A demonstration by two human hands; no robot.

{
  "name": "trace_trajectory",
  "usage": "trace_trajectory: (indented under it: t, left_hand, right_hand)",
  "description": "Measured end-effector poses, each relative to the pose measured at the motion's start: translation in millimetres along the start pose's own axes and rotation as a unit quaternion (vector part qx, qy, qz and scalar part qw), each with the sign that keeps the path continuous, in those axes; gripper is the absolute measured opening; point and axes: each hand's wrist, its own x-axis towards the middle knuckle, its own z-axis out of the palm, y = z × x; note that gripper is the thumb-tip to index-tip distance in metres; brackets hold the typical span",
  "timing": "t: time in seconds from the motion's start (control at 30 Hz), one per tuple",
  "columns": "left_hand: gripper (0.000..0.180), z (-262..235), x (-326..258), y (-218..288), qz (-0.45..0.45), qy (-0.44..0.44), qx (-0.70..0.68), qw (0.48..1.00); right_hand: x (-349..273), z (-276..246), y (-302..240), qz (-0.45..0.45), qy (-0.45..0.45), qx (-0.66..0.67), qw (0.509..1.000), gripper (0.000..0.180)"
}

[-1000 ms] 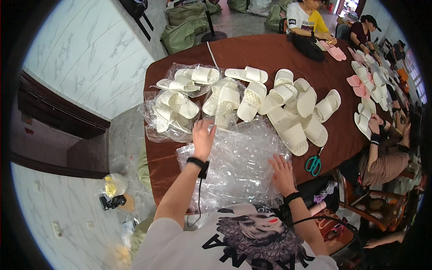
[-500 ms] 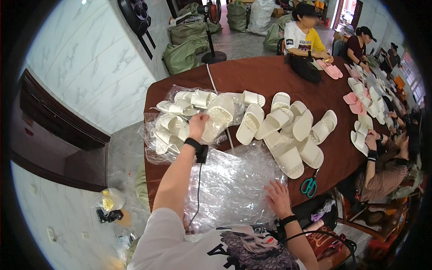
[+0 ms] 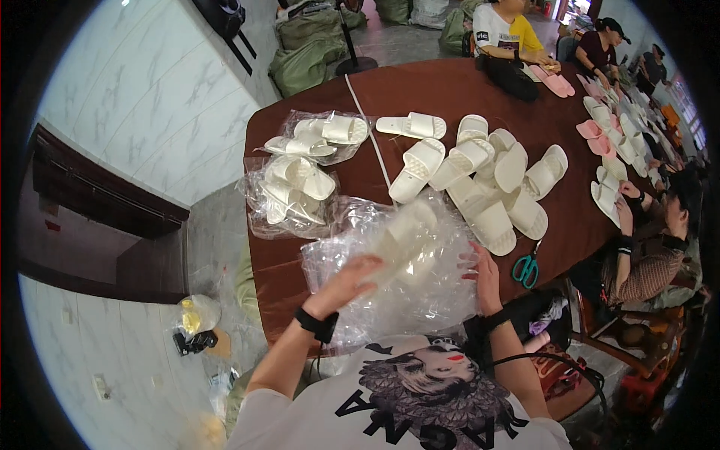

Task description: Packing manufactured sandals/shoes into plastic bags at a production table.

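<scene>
A white slide slipper, blurred by motion, is over a stack of clear plastic bags in front of me. My left hand is at its near left side, a little blurred, with thumb and fingers stretched apart. On the right edge of the plastic lies my right hand, its fingers spread and nothing gripped. Beyond the bags, loose white slippers are heaped on the brown tabletop. Several slippers in clear bags lie at the far left.
Teal-handled scissors rest right of the plastic on the brown table. Across the table a person in a white and yellow shirt handles pink slippers. Another person sits at the right. Green sacks stand behind.
My left hand has drawn back toward me from the bagged pile, and the slipper has come nearer, over the plastic. My right hand is now higher on the right edge. The view has tilted down.
</scene>
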Motion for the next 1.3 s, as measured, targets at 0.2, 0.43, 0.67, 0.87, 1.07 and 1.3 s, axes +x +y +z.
trace_trajectory:
  t: [0.2, 0.43, 0.67, 0.87, 1.07, 1.3]
  left_hand:
    - [0.026, 45.4, -72.5, -17.5, -0.133, 0.23, 0.085, 0.96]
    - [0.036, 71.9, -108.9, -14.0, -0.436, 0.232, -0.439, 0.751]
    - [0.035, 52.9, -121.5, -19.7, -0.237, 0.377, -0.622, 0.644]
    - [0.044, 63.9, -107.7, -23.6, -0.342, 0.17, -0.525, 0.76]
    - [0.053, 79.5, -71.2, -53.3, -0.407, 0.022, -0.343, 0.846]
    - [0.042, 91.9, -73.1, -69.2, -0.277, 0.087, -0.151, 0.945]
  right_hand:
    - [11.9, -1.4, 1.4, -0.03, 0.028, -0.163, 0.986, 0.05]
    - [46.4, -12.4, 0.4, -0.064, -0.079, -0.347, 0.932, 0.039]
    - [39.0, -19.1, 11.0, -0.03, -0.091, -0.283, 0.954, 0.036]
    - [27.6, -11.2, 5.2, 0.006, -0.078, -0.27, 0.96, 0.038]
    - [33.4, -12.0, 18.0, -0.061, -0.082, -0.347, 0.932, 0.038]
    - [29.5, -14.4, 17.4, -0.074, -0.059, -0.292, 0.952, 0.035]
